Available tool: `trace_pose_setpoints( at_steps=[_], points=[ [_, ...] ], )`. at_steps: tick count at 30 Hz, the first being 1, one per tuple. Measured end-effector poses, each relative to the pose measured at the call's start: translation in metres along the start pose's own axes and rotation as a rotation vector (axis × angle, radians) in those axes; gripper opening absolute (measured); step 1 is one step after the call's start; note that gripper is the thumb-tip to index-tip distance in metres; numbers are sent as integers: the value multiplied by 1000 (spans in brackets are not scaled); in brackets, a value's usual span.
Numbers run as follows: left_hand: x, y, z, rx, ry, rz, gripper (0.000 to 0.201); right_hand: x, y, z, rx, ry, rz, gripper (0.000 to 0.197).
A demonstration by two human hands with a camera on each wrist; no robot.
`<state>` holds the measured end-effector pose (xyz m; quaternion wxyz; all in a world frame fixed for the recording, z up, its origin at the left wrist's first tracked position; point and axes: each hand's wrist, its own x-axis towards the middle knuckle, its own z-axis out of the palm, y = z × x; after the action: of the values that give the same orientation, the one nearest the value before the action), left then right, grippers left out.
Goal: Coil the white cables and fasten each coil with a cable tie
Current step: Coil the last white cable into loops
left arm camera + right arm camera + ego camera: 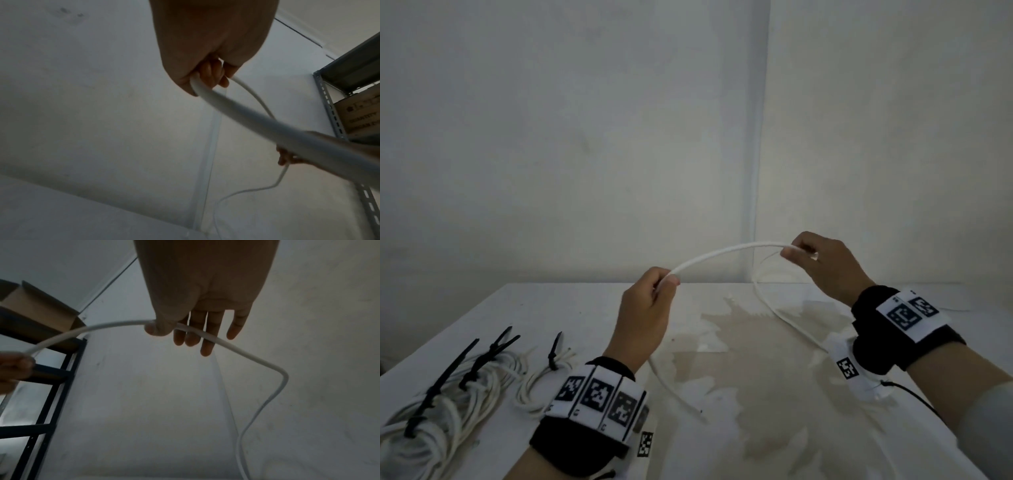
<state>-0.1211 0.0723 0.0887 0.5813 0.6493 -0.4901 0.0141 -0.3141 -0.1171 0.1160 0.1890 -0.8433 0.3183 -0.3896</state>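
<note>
A loose white cable arches in the air between both hands above the white table. My left hand grips one part of it in a fist, and a length trails from that fist down to the table. My right hand pinches the cable between thumb and forefinger, the other fingers hanging straight. Beyond the right hand the cable bends down and runs over the table.
Several coiled white cables bound with black cable ties lie at the front left of the table. A brownish stain covers the table's middle. White walls stand behind. Metal shelving with a cardboard box shows in the wrist views.
</note>
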Motion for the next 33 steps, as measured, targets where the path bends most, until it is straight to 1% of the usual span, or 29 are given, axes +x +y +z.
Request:
trace_pose_setpoints(
  at_steps=[2,5,7,9,10,11,13,14,15,17,18,20,21,22,25,26,27,29,30,31,33],
  points=[
    [4,3,-3,-10,100,23,19,-4,10,1,-59,-45,3,24],
    [13,5,-16,-33,286,3,15,-8,33,-2,-83,-32,45,19],
    [17,4,-25,-18,332,1,15,-11,46,-7,-99,-10,80,17],
    [18,5,-27,51,308,46,18,-15,51,-6,-100,-24,52,19],
    [17,5,-26,90,294,81,20,-16,50,-3,-127,-58,27,25],
    [15,4,-23,121,285,110,21,-18,48,2,-192,-105,-2,32],
    [12,5,-14,151,273,145,23,-17,43,14,-416,-217,-33,42],
    [11,5,-10,156,268,142,25,-16,39,19,-510,-275,-30,44],
    [11,6,-6,149,260,113,27,-17,34,25,-554,-319,-28,46],
    [14,2,-2,131,228,-10,32,-19,27,34,-485,-367,-58,47],
    [16,-1,-1,141,212,-71,33,-22,23,36,-388,-353,-70,45],
    [19,-11,-5,183,182,-154,31,-25,21,35,-203,-251,-79,30],
    [19,-16,-7,189,175,-189,26,-24,25,34,-164,-193,-81,21],
    [20,-20,-9,184,172,-222,22,-22,29,32,-147,-148,-83,17],
    [18,-28,-10,172,169,-273,19,-19,38,32,-145,-84,-114,31],
    [18,-28,-8,170,172,-276,19,-17,40,34,-174,-102,-128,32],
    [18,-27,-6,166,183,-271,18,-17,38,37,-247,-167,-122,30],
    [18,-25,-2,158,226,-244,15,-19,33,43,-428,-348,-76,27],
    [19,-23,0,154,249,-224,14,-21,30,45,-462,-388,-78,27],
    [19,-22,1,149,264,-208,13,-24,28,47,-455,-390,-99,27],
    [20,-19,4,143,266,-197,16,-28,20,49,-392,-327,-157,27]
  ],
)
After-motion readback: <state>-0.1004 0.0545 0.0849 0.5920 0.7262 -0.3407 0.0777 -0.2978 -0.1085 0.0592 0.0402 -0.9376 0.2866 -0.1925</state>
